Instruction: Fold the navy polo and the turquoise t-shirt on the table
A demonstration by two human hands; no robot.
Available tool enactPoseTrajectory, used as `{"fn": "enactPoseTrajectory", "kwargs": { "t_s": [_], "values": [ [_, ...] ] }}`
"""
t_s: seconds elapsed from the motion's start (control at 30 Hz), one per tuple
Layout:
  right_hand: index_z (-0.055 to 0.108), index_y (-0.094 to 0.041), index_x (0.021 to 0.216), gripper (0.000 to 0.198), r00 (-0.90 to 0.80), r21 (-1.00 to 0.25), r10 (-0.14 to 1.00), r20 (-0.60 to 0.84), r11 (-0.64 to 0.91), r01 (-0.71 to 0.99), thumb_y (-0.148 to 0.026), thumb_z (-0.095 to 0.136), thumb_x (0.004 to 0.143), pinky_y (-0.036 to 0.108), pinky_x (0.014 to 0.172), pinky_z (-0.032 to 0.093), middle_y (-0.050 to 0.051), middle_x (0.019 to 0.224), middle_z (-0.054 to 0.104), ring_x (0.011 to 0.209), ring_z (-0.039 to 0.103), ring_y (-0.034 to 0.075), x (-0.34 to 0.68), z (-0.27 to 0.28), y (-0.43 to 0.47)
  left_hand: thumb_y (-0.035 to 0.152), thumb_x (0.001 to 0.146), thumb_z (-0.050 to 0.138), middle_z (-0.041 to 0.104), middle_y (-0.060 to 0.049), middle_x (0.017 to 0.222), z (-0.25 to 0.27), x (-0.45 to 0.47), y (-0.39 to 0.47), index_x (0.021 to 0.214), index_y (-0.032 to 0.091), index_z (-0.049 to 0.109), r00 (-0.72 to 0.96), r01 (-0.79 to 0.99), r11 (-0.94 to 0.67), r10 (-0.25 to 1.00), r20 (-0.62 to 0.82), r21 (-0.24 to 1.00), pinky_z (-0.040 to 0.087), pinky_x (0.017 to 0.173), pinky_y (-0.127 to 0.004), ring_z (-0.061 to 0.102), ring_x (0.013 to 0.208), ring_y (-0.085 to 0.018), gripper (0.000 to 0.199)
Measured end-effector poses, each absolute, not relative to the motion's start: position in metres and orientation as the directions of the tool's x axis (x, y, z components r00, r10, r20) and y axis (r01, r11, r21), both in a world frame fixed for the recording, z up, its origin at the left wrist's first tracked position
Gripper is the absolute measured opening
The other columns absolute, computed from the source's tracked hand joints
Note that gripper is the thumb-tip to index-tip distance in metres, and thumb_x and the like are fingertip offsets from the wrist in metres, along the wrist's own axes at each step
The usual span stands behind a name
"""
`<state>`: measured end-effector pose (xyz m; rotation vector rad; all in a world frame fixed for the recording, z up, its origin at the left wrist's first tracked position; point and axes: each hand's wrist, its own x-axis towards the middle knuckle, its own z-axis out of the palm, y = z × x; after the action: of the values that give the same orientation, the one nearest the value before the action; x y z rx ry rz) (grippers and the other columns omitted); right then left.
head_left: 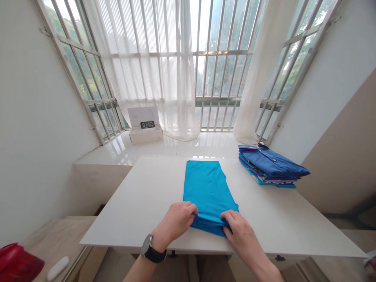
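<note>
A bright blue folded garment [205,184] lies flat on the white table [141,203], its long side running away from me. At its near left corner my left hand [180,217] is closed on the cloth, fingers curled over the edge. My right hand [237,227] pinches the near right part between thumb and fingers. Between the two hands the near edge is creased and slightly bunched. The cloth's exact kind cannot be made out in this folded state. A watch [151,248] with a black strap sits on my left wrist.
A stack of folded clothes [273,162], dark blue shirt on top, stands at the table's right. An open white box [146,135] with a dark device rests on the window ledge [111,152]. Sheer curtains [176,78] hang before the barred window. A red object [20,262] is at lower left.
</note>
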<state>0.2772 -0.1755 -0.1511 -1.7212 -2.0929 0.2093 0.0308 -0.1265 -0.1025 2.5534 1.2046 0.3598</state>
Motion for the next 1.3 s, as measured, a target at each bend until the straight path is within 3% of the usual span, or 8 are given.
{"fn": "enactPoseTrajectory", "kwargs": {
  "t_s": [0.17,0.27,0.47,0.6,0.67,0.77,0.97,1.3],
  "values": [
    [0.063,-0.024,0.107,0.027,-0.271,-0.323,0.938,0.217,0.332,0.886,-0.010,0.057,0.085,0.039,0.084,0.048,0.005,0.103,0.068,0.096,0.061,0.026,0.254,-0.130,-0.168,0.014,0.091,0.052,0.068,0.002,0.092,-0.115,0.029,-0.121,0.100,0.025,0.059,0.594,0.669,-0.578,0.794,0.131,0.467,0.046,0.073,-0.024,0.064,0.083,-0.016,0.015],
    [0.062,-0.022,0.099,0.020,-0.289,-0.345,0.936,0.199,0.343,0.874,-0.009,0.055,0.086,0.035,0.079,0.048,0.004,0.095,0.068,0.090,0.063,0.023,0.246,-0.127,-0.165,0.011,0.091,0.046,0.066,0.002,0.094,-0.118,0.025,-0.122,0.100,0.023,0.056,0.595,0.660,-0.589,0.789,0.155,0.466,0.047,0.072,-0.024,0.063,0.080,-0.015,0.018],
    [0.058,-0.022,0.088,0.022,-0.274,-0.403,0.934,0.230,0.348,0.847,-0.003,0.048,0.083,0.030,0.073,0.046,0.002,0.086,0.065,0.081,0.062,0.020,0.246,-0.134,-0.164,0.001,0.090,0.037,0.062,0.000,0.125,-0.114,0.023,-0.127,0.102,0.025,0.064,0.671,0.609,-0.670,0.721,0.175,0.425,0.049,0.091,-0.026,0.063,0.104,-0.016,0.038],
    [0.057,-0.022,0.086,0.022,-0.263,-0.427,0.933,0.245,0.347,0.835,-0.003,0.047,0.081,0.030,0.071,0.045,0.002,0.085,0.065,0.080,0.061,0.020,0.247,-0.137,-0.163,0.011,0.093,0.047,0.068,-0.003,0.114,-0.109,0.035,-0.132,0.107,0.023,0.067,0.633,0.640,-0.653,0.747,0.205,0.405,0.049,0.093,-0.030,0.062,0.103,-0.019,0.027],
    [0.057,-0.022,0.086,0.022,-0.256,-0.437,0.939,0.230,0.335,0.835,-0.004,0.047,0.081,0.030,0.072,0.045,0.002,0.085,0.065,0.081,0.061,0.020,0.248,-0.138,-0.163,0.026,0.093,0.056,0.069,-0.004,0.108,-0.107,0.041,-0.134,0.104,0.021,0.068,0.613,0.673,-0.638,0.764,0.200,0.373,0.050,0.090,-0.032,0.062,0.099,-0.021,0.016],
    [0.056,-0.022,0.086,0.022,-0.247,-0.449,0.948,0.203,0.314,0.836,-0.003,0.046,0.081,0.031,0.073,0.045,0.003,0.086,0.065,0.082,0.062,0.021,0.249,-0.140,-0.162,0.037,0.089,0.066,0.070,-0.005,0.100,-0.106,0.046,-0.134,0.094,0.020,0.071,0.603,0.723,-0.616,0.784,0.150,0.313,0.051,0.084,-0.033,0.063,0.094,-0.023,0.018],
    [0.056,-0.023,0.085,0.025,-0.230,-0.459,0.951,0.206,0.302,0.836,-0.001,0.046,0.077,0.030,0.071,0.044,0.001,0.085,0.065,0.081,0.062,0.020,0.249,-0.139,-0.161,0.029,0.088,0.068,0.070,-0.002,0.090,-0.106,0.043,-0.126,0.084,0.022,0.072,0.618,0.744,-0.611,0.783,0.070,0.269,0.049,0.076,-0.028,0.065,0.086,-0.020,0.009],
    [0.055,-0.023,0.085,0.031,-0.309,-0.391,0.913,0.265,0.395,0.832,0.004,0.045,0.074,0.031,0.073,0.044,0.001,0.087,0.064,0.082,0.059,0.020,0.253,-0.141,-0.164,0.008,0.091,0.050,0.065,0.000,0.096,-0.105,0.047,-0.132,0.102,0.024,0.057,0.595,0.760,-0.603,0.796,0.112,0.242,0.045,0.072,-0.026,0.061,0.088,-0.018,0.020]
  ]
}}
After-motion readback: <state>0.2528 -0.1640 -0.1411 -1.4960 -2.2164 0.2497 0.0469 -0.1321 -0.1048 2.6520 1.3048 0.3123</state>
